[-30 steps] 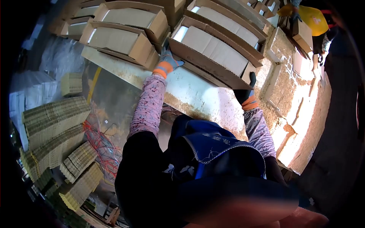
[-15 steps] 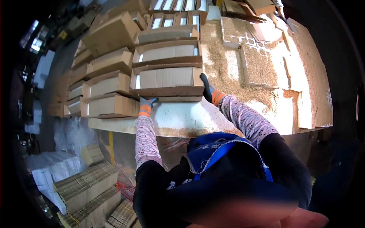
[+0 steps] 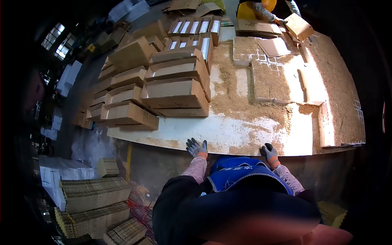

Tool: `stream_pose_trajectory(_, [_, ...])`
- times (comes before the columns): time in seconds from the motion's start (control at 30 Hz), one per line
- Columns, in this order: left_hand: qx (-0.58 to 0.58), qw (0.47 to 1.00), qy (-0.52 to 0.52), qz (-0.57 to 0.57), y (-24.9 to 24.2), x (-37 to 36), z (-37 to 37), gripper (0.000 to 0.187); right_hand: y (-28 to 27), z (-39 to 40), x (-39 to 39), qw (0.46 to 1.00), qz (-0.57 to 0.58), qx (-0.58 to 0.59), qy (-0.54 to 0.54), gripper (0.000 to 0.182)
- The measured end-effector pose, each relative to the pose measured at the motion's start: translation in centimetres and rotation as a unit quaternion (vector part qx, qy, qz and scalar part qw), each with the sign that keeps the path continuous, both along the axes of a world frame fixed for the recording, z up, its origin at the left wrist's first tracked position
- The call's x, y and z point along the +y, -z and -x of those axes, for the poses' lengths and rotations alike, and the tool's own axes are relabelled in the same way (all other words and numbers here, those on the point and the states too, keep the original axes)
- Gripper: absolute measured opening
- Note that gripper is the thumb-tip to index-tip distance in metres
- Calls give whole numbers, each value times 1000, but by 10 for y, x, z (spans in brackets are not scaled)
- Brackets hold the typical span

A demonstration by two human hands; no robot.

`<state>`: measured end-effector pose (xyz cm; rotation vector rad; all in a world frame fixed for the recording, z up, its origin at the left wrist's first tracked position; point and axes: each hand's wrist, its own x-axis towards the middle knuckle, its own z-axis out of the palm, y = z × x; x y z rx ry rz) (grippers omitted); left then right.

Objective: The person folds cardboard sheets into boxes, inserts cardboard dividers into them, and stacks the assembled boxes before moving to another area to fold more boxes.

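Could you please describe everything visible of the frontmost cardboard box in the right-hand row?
The frontmost box is long, brown and seemingly cardboard, open-topped with upright walls; its contents cannot be made out. It rests on the pale tabletop, long side to the front. Another box stands close behind, a third box at its left. Neither the left hand nor the right hand touches it.

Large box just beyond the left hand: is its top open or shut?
Open. The large box has sides standing up around a sunken brown surface, with no flap folded across the top.
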<state>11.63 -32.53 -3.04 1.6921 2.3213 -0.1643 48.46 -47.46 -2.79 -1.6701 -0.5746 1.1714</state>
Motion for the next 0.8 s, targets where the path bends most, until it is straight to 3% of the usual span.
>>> stream_pose_trajectory(0.03, [-10, 997, 25, 67, -14, 2, -34, 87, 0, -8, -14, 995, -7, -99, -16, 40])
stream_pose_trajectory(0.07, [-4, 998, 64, -25, 1, -1, -68, 88, -7, -14, -24, 995, -3, -100, -12, 40])
stream_pose_trajectory(0.1, [1, 988, 103, -115, 18, -5, -107, 88, -31, -14, -28, 979, -2, -198, -55, 40])
stream_pose_trajectory(0.13, [-17, 988, 118, -98, 4, -10, -152, 87, -52, -12, -34, 951, 6, -292, -97, 39])
stream_pose_trajectory(0.2, [-132, 972, 174, -83, 2, -19, -235, 82, -97, -6, -36, 955, 73, -226, -178, 40])
stream_pose_trajectory(0.23, [-252, 935, 222, -114, -2, -29, -268, 78, -93, -8, -40, 926, 27, -290, -239, 42])
stream_pose_trajectory(0.27, [-465, 849, 242, -69, 21, -33, -306, 76, -89, -10, -43, 890, -3, -336, -308, 44])
stream_pose_trajectory(0.3, [-654, 717, 240, -23, 44, -38, -334, 74, -85, -9, -45, 856, -21, -380, -350, 47])
stream_pose_trajectory(0.37, [-534, 744, 385, -116, -43, -37, -325, 69, -86, -4, -43, 800, -36, -427, -420, 59])
stream_pose_trajectory(0.4, [-523, 759, 368, -122, -52, -33, -314, 67, -78, 0, -41, 782, -76, -444, -431, 62])
stream_pose_trajectory(0.47, [-478, 816, 265, -186, -44, -17, -279, 72, -77, 13, -31, 759, -123, -453, -453, 59])
stream_pose_trajectory(0.53, [-344, 877, 215, -257, -25, 22, -231, 81, -63, 30, -20, 721, -171, -472, -478, 57])
stream_pose_trajectory(0.57, [-270, 918, 187, -224, -25, 46, -209, 86, -52, 36, -12, 704, -185, -479, -491, 56])
stream_pose_trajectory(0.6, [-230, 929, 183, -227, -11, 75, -191, 90, -35, 40, -5, 704, -180, -458, -513, 53])
stream_pose_trajectory(0.63, [-266, 918, 189, -227, -5, 105, -176, 93, -31, 40, 3, 713, -172, -451, -509, 53])
stream_pose_trajectory(0.67, [-184, 944, 177, -211, -4, 133, -169, 96, -33, 35, 15, 711, -164, -470, -496, 53])
stream_pose_trajectory(0.73, [-187, 966, 80, -161, -11, 177, -171, 97, -21, 4, 40, 710, -114, -490, -493, 50])
stream_pose_trajectory(0.8, [-134, 975, 65, -163, -5, 194, -197, 91, -40, -49, 58, 733, -36, -556, -391, 49])
